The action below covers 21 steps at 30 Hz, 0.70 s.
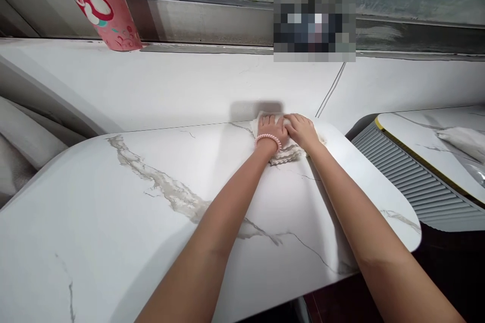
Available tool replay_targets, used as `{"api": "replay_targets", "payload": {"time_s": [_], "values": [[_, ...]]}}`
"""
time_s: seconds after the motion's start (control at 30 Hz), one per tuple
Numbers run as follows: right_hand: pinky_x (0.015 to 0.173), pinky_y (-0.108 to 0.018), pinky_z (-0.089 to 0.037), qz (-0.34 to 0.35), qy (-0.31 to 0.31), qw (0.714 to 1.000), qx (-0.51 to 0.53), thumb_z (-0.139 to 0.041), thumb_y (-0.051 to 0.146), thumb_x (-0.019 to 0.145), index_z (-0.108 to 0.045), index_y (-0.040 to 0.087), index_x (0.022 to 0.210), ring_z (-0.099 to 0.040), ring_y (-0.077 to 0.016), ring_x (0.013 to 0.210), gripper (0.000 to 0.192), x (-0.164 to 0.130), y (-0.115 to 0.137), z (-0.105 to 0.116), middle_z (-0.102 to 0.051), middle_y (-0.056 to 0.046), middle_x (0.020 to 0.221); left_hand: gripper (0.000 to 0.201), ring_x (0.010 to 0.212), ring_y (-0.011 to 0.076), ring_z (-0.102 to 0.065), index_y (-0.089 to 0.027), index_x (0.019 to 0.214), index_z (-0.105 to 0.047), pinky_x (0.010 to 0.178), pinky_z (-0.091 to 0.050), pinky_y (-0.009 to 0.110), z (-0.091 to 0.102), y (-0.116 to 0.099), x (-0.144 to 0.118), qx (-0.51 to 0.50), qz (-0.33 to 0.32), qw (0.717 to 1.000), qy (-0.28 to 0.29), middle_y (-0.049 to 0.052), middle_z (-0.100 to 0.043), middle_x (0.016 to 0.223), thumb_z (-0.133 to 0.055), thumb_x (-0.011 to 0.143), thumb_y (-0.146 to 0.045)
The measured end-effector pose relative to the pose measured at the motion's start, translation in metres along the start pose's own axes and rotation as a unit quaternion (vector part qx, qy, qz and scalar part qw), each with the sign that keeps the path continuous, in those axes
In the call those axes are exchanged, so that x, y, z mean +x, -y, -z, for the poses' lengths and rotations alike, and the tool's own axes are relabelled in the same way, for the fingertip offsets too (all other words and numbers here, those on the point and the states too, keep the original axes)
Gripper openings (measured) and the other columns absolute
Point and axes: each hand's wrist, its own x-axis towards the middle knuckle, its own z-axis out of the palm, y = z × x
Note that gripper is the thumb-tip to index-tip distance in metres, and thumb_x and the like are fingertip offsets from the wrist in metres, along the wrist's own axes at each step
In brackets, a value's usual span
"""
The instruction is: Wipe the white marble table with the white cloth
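A crumpled cream cloth [290, 154] with a wavy darker border lies at the back edge of the white marbled table [151, 242]. My left hand [272, 130], a pink beaded band around its wrist, presses flat on the cloth with the fingers spread. Right beside it, my right hand [302, 131] also rests on the cloth, palm down, fingers stretched forward and slightly bent. The two hands touch near the thumbs. Part of the cloth is hidden under them.
Behind the table rises a white wall with a ledge [182, 81]. A pink patterned cylinder [102, 10] stands on the ledge, left of a blurred patch. At right is a ribbed grey cabinet [424, 181] with a marbled top. Pale fabric [18, 146] hangs at left.
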Motion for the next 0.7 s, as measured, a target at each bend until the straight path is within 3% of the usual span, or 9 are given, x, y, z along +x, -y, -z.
{"api": "replay_targets", "payload": {"time_s": [0.17,0.37,0.53,0.7], "values": [[0.111,-0.047,-0.031,0.009,-0.012,1.000,0.008,-0.035,0.027,0.092,-0.055,0.020,0.129,-0.046,-0.0275,0.130,0.042,-0.035,0.013,0.005,-0.058,-0.012,0.135,0.052,0.145,0.0242,-0.029,-0.017,0.145,-0.044,0.123,-0.014,0.046,0.010,-0.003,-0.037,0.003,-0.009,1.000,0.019,0.009,-0.040,0.155,-0.025,0.100,-0.032],[0.111,-0.050,-0.031,0.006,-0.030,0.999,-0.012,-0.036,0.030,0.093,-0.054,0.021,0.132,-0.043,-0.0300,0.134,0.044,-0.116,0.034,0.025,-0.055,-0.012,0.140,0.052,0.146,0.0254,-0.028,-0.016,0.147,-0.040,0.123,-0.013,0.047,0.022,-0.021,-0.115,0.036,-0.059,0.997,0.037,0.012,-0.036,0.157,-0.025,0.100,-0.032],[0.113,-0.052,-0.028,-0.020,-0.014,0.999,-0.047,-0.035,0.029,0.093,-0.051,0.015,0.136,-0.039,-0.0319,0.138,0.048,-0.184,0.065,0.043,-0.050,-0.016,0.144,0.053,0.146,0.0284,-0.028,-0.015,0.149,-0.038,0.121,-0.015,0.050,0.031,-0.032,-0.181,0.048,-0.084,0.994,0.046,0.014,-0.036,0.157,-0.027,0.100,-0.034],[0.113,-0.055,-0.028,-0.009,-0.027,0.999,-0.031,-0.032,0.029,0.095,-0.050,0.016,0.136,-0.038,-0.0327,0.138,0.048,-0.225,0.099,0.049,-0.050,-0.016,0.144,0.053,0.145,0.0302,-0.029,-0.015,0.149,-0.038,0.120,-0.019,0.051,0.042,-0.025,-0.230,0.061,-0.091,0.993,0.043,0.016,-0.036,0.156,-0.029,0.100,-0.034]]}}
